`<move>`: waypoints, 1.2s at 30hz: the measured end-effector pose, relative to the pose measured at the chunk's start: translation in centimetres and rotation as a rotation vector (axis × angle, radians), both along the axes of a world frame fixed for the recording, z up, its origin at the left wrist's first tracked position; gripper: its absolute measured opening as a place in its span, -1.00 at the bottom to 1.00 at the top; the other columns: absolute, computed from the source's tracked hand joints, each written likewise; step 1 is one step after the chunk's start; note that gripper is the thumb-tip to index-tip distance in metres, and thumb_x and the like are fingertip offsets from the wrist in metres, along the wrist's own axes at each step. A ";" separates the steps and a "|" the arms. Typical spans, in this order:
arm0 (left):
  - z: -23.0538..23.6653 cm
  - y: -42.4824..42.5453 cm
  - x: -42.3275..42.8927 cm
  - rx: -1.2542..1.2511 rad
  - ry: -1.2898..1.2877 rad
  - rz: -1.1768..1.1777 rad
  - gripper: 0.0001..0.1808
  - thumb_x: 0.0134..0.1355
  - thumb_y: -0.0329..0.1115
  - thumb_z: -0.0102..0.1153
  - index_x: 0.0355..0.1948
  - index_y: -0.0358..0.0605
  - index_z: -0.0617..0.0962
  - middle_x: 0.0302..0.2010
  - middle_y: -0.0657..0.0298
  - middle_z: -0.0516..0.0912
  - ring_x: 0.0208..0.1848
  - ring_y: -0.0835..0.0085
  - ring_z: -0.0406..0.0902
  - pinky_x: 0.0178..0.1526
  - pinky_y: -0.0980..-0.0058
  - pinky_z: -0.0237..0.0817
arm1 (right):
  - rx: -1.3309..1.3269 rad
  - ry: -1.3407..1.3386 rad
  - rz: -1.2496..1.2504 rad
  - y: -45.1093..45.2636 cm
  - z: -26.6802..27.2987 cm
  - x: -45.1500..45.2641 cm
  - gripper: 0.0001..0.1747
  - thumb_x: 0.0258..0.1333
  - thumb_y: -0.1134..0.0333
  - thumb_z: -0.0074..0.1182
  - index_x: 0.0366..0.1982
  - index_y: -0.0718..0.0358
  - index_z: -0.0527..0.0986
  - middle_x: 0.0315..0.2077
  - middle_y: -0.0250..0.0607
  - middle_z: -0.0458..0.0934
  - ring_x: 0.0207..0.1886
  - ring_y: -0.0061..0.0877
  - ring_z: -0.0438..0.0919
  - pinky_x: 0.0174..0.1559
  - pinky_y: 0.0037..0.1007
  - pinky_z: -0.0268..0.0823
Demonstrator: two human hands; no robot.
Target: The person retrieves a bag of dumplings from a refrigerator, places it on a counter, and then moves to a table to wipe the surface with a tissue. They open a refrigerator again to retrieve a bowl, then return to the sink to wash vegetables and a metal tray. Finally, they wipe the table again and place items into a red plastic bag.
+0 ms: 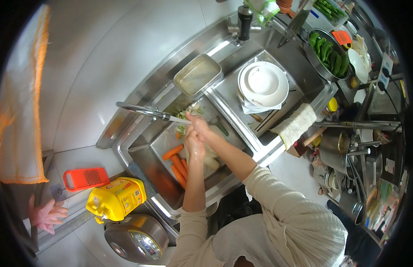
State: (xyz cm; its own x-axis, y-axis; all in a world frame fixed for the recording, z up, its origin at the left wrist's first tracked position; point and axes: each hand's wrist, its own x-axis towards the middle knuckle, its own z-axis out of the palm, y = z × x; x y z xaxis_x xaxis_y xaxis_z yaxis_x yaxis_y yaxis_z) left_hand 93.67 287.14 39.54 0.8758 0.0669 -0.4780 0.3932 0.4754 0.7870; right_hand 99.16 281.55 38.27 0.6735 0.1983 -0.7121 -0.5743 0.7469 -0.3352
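Under the chrome faucet (143, 110), my left hand (194, 145) and my right hand (200, 128) are pressed together in the running water. Their fingers overlap, so I cannot tell whether anything small is between them. Both hands are wet and are over the left basin of the steel sink (149, 167). Several orange carrots (178, 163) lie in that basin beside my left wrist. A pale root vegetable (211, 163), perhaps a white radish, is partly hidden behind my forearms. Green and white vegetable scraps (188, 113) lie beyond my fingers.
A rectangular container (198, 75) sits across the sink's back edge. Stacked white dishes (264, 81) and chopsticks are in the right basin, with a cloth (294, 125) over its front rim. At left are a yellow detergent jug (118, 198), an orange grater (88, 178) and a rice cooker (136, 237).
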 end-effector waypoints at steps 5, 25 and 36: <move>2.8 -2.8 -0.8 0.078 0.136 0.096 -0.47 0.33 -0.20 -0.05 0.24 -0.26 0.29 0.19 0.11 0.38 0.23 0.37 0.31 0.23 0.44 0.14 | -1.078 -0.499 0.101 -0.6 -0.7 0.2 -0.73 0.12 0.19 0.10 -0.56 0.20 0.46 -0.62 -0.08 0.49 -0.61 -0.25 0.45 -0.49 -0.30 0.33; -3.8 -0.7 2.8 -0.441 0.058 0.044 -0.57 0.29 -0.10 -0.03 -0.03 -0.27 0.46 -0.07 0.04 0.56 0.03 0.21 0.48 0.12 0.26 0.30 | -0.436 -0.333 -0.093 2.1 -0.2 -1.6 -0.87 0.24 0.37 -0.14 -0.42 0.06 0.40 -0.49 -0.36 0.48 -0.48 -0.53 0.46 -0.45 -0.52 0.26; -1.9 -0.7 3.5 -0.178 0.194 0.021 -0.47 0.34 0.05 -0.14 0.12 -0.15 0.40 0.07 0.19 0.50 0.09 0.31 0.44 0.13 0.33 0.27 | -1.145 -0.871 0.174 0.4 -3.6 -3.3 -0.49 0.36 0.09 -0.36 -0.04 0.33 0.47 -0.02 0.11 0.49 0.14 -0.15 0.37 0.20 -0.23 0.10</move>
State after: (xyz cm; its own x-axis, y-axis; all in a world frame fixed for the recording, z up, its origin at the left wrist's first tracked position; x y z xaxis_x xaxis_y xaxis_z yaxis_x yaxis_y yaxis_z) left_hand 97.13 286.41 37.62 0.7661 -0.0159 -0.6425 0.5167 0.6096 0.6012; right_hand 95.90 281.94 34.70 0.9945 -0.0645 0.0821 0.0660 -0.2218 -0.9729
